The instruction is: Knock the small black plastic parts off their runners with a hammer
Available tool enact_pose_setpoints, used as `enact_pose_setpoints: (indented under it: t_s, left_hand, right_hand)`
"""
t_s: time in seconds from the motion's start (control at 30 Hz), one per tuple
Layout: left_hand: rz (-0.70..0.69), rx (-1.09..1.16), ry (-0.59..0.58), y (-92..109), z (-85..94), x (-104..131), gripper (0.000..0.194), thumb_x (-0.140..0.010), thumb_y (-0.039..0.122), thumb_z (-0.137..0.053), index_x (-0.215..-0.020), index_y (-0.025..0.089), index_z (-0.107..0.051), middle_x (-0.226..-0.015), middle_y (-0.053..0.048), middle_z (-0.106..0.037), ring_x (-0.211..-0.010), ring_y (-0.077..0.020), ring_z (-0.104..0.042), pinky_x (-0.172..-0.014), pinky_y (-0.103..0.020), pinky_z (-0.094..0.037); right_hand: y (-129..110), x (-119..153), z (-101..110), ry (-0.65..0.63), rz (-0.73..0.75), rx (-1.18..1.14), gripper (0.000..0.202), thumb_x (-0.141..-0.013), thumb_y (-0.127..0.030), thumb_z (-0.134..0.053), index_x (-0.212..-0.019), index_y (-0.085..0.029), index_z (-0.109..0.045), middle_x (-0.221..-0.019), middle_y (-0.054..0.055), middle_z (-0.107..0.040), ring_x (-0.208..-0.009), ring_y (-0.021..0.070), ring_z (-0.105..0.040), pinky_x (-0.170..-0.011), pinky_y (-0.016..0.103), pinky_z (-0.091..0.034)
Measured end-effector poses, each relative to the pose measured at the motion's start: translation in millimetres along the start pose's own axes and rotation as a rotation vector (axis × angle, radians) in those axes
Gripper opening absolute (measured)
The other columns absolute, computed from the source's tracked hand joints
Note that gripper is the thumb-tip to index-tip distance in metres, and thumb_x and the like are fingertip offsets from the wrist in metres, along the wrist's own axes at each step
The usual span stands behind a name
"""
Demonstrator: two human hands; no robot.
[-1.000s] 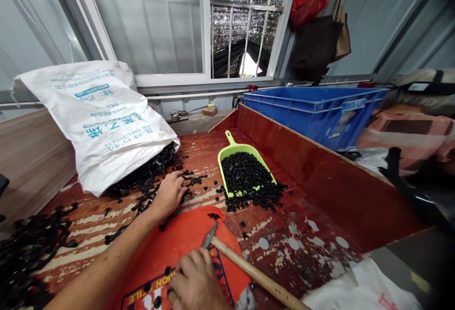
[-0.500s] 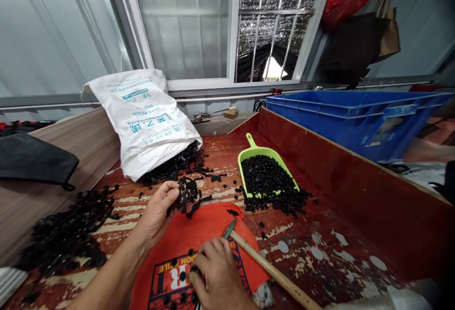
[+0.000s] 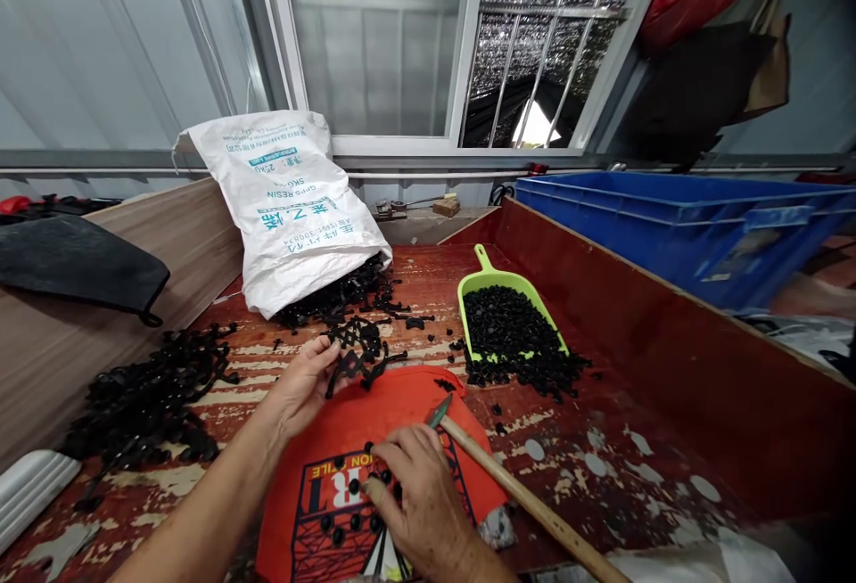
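My left hand [image 3: 304,385] pinches black plastic runners [image 3: 349,369] at the upper edge of an orange printed cloth [image 3: 374,405]. On the cloth, my right hand [image 3: 428,498] rests with fingers bent and thumb apart, around and beside small round black pieces [image 3: 354,486]. A few of these pieces may be hidden beneath its fingers. Just beyond the right fingertips lies the green metal head of a hammer [image 3: 440,411], its wooden handle slanting toward the lower right. Further back, a lime-green dustpan [image 3: 491,280] is heaped with small black parts, some spilling over its front lip.
A white resin sack [image 3: 294,209] lies at the back, black pieces coming from its mouth. At left is a pile of black runners [image 3: 153,396] beside a wooden board [image 3: 193,235]. A red-brown board [image 3: 642,324] borders the right, with a blue crate [image 3: 669,217] behind it.
The camera view has shifted, so most things appear a little further right and higher. My left hand still grips the runners. The right thumb and fingers now look more spread over the small pieces.
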State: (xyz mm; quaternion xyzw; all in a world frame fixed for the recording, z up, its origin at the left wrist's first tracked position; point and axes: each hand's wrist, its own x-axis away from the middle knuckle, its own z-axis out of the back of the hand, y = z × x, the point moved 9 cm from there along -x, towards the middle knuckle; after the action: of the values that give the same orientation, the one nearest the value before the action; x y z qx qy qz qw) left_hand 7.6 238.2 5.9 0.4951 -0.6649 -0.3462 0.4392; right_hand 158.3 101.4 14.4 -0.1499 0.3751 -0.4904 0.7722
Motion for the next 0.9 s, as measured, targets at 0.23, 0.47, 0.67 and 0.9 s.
enact_pose_setpoints:
  t_s: [0.23,0.47,0.67,0.9]
  left_hand:
    - [-0.01,-0.001,0.027,2,2.1,36,0.032,-0.072,0.029,-0.082,-0.083,0.021,-0.052,-0.075,0.004,-0.063,-0.065,-0.0106,-0.062,-0.062,-0.025,-0.058]
    - [0.008,0.047,0.082,-18,-7.9,115,0.035,-0.069,0.031,-0.084,-0.094,0.025,-0.061,-0.082,0.004,-0.064,-0.067,-0.0104,-0.06,-0.06,-0.019,-0.053]
    - [0.012,0.005,0.12,-33,6.3,159,0.029,-0.071,0.035,-0.082,-0.085,0.023,-0.06,-0.075,0.004,-0.058,-0.062,-0.0087,-0.054,-0.056,-0.016,-0.048]
    - [0.1,0.027,0.146,-37,14.9,177,0.034,-0.067,0.036,-0.084,-0.085,0.025,-0.058,-0.078,0.001,-0.062,-0.061,-0.0153,-0.061,-0.054,-0.027,-0.055]
  right_hand:
    - [6,-3,32,0.19,0.026,-0.167,0.025,-0.095,-0.016,-0.046,-0.113,-0.022,-0.062,-0.105,0.007,-0.061,-0.098,0.0217,-0.056,-0.085,0.036,-0.043]
    - [-21,-27,33,-0.014,-0.088,-0.351,0.033,-0.082,-0.014,-0.065,-0.114,-0.024,-0.065,-0.092,0.001,-0.066,-0.08,0.0148,-0.06,-0.076,0.025,-0.048]
    - [-45,-9,13,-0.231,-0.151,-0.559,0.037,-0.079,-0.006,-0.06,-0.11,-0.024,-0.063,-0.083,-0.004,-0.064,-0.071,0.0104,-0.06,-0.068,0.019,-0.048]
    - [-50,-3,13,-0.235,-0.073,-0.44,0.043,-0.081,-0.007,-0.05,-0.121,-0.023,-0.054,-0.089,0.0,-0.064,-0.076,0.0124,-0.061,-0.073,0.023,-0.049]
